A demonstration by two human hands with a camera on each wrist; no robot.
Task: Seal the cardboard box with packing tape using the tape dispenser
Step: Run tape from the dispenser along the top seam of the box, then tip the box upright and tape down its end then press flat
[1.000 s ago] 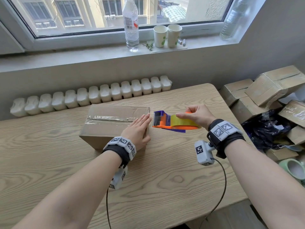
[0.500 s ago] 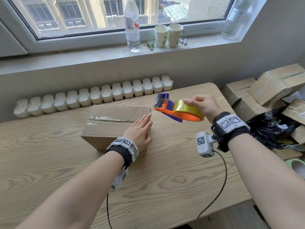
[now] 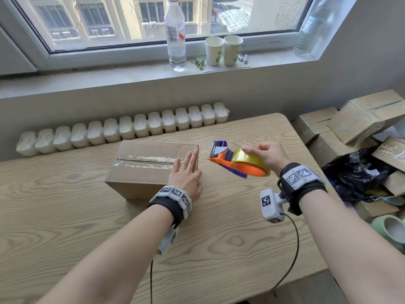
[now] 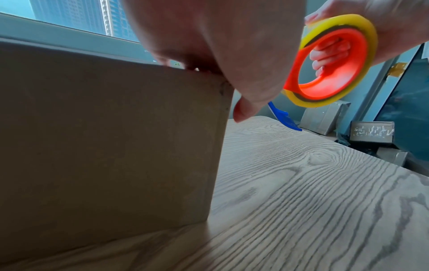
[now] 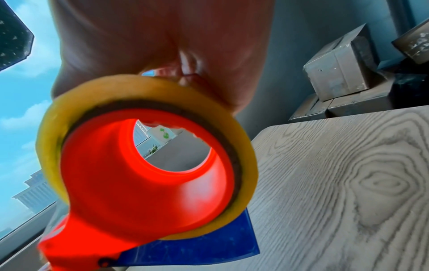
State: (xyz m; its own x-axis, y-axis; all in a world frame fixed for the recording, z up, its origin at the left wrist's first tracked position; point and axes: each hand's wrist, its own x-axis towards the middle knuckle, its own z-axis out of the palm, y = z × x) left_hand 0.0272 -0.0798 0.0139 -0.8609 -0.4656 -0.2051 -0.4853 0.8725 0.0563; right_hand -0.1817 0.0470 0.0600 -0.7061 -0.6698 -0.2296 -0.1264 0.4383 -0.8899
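A closed cardboard box (image 3: 140, 170) lies on the wooden table (image 3: 241, 238), with a shiny strip of clear tape along its top seam. My left hand (image 3: 186, 172) rests flat, fingers straight, on the box's right end; its thumb (image 4: 243, 110) hangs past the box corner (image 4: 223, 88). My right hand (image 3: 267, 154) grips an orange and purple tape dispenser (image 3: 232, 163) loaded with a yellow tape roll (image 3: 247, 159), held in the air just right of the box, nose tilted up toward the box. The dispenser (image 5: 148, 174) fills the right wrist view, fingers through its core.
A white radiator (image 3: 122, 130) runs behind the table. On the windowsill stand a water bottle (image 3: 176, 34) and two paper cups (image 3: 223, 50). Stacked cardboard boxes (image 3: 350, 123), a black bag (image 3: 355, 176) and a green tape roll (image 3: 390, 233) crowd the right side.
My right hand lifted the dispenser off the table level and tilted its nose upward, then lowered it slightly. My left hand stayed flat on the box.
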